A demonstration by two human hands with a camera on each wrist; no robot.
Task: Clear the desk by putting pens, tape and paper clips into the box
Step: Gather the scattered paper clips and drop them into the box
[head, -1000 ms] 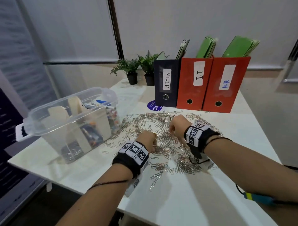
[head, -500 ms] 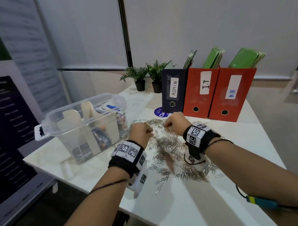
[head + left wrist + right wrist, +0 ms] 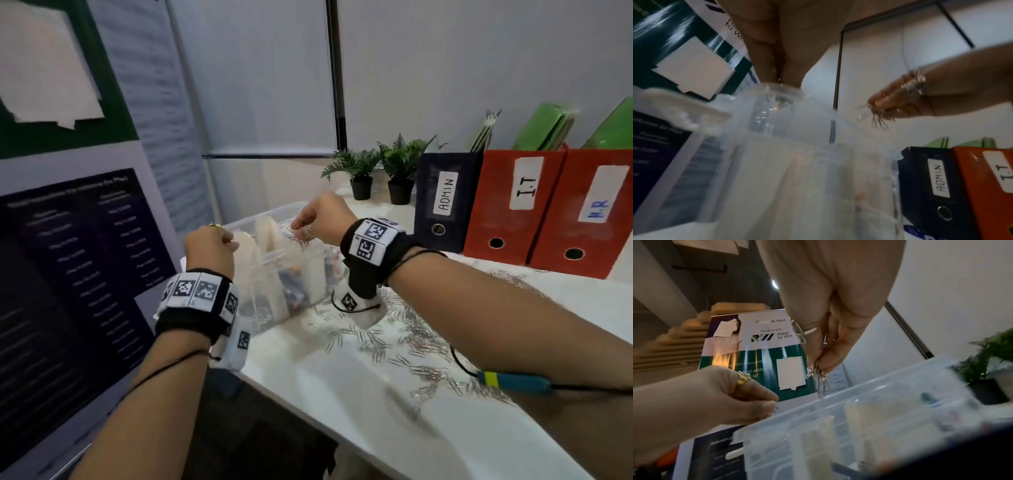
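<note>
Our right hand and left hand each pinch paper clips above the clear box. Below and right of the grips, more clips litter the white desk. The box's contents blur.

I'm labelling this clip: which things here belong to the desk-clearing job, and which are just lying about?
Job: clear plastic box; silver paper clips on the white desk; clips pinched in both hands, left, right.

Lying about: three labelled file boxes; two small potted plants.
</note>
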